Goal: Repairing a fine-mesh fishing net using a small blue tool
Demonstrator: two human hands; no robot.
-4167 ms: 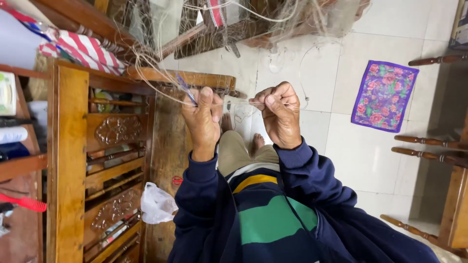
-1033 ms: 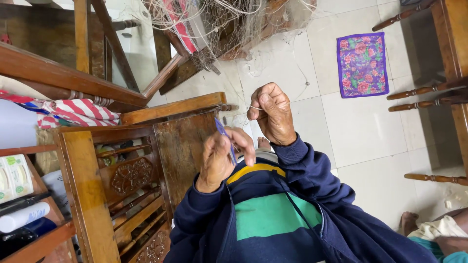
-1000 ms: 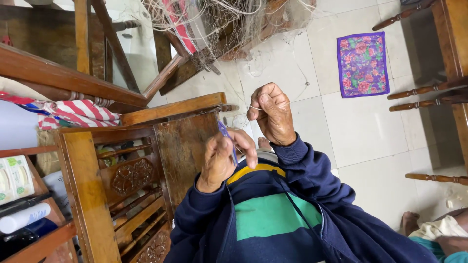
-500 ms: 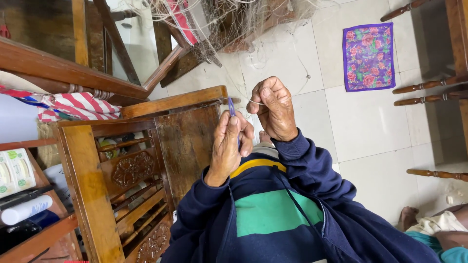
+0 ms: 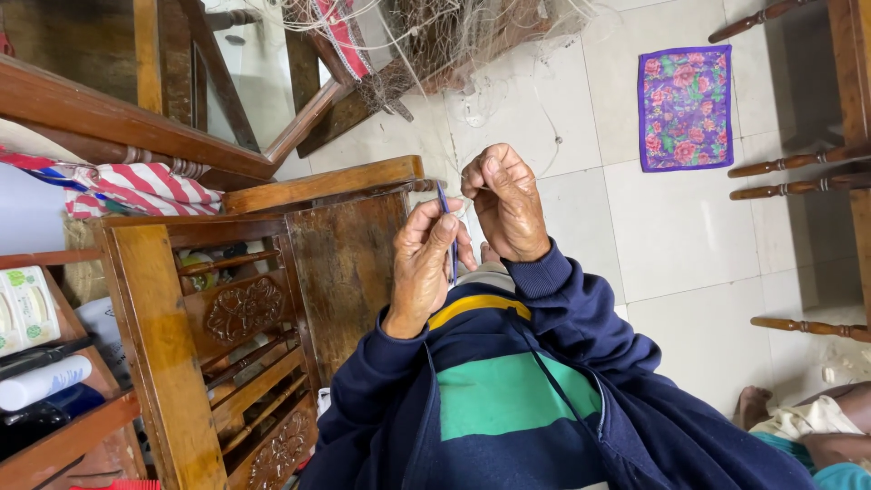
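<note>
My left hand (image 5: 425,265) is raised in front of my chest and grips a thin blue flat tool (image 5: 445,216) between thumb and fingers. Just to its right, my right hand (image 5: 504,201) is closed, pinching fine pale threads of a fishing net (image 5: 435,36) that runs up to a tangled heap at the top of the view. The two hands nearly touch. I wear a navy jacket over a green, yellow and navy striped top.
A carved wooden chair (image 5: 272,290) stands close on my left, with a red-and-white striped cloth (image 5: 136,186) over a rail. A purple flowered mat (image 5: 685,107) lies on the white tiled floor. Wooden chair legs (image 5: 798,172) are at right. Another person's foot (image 5: 758,404) shows bottom right.
My left hand has risen with the blue tool, from below the right hand up to beside it. The right hand stays closed on the net threads.
</note>
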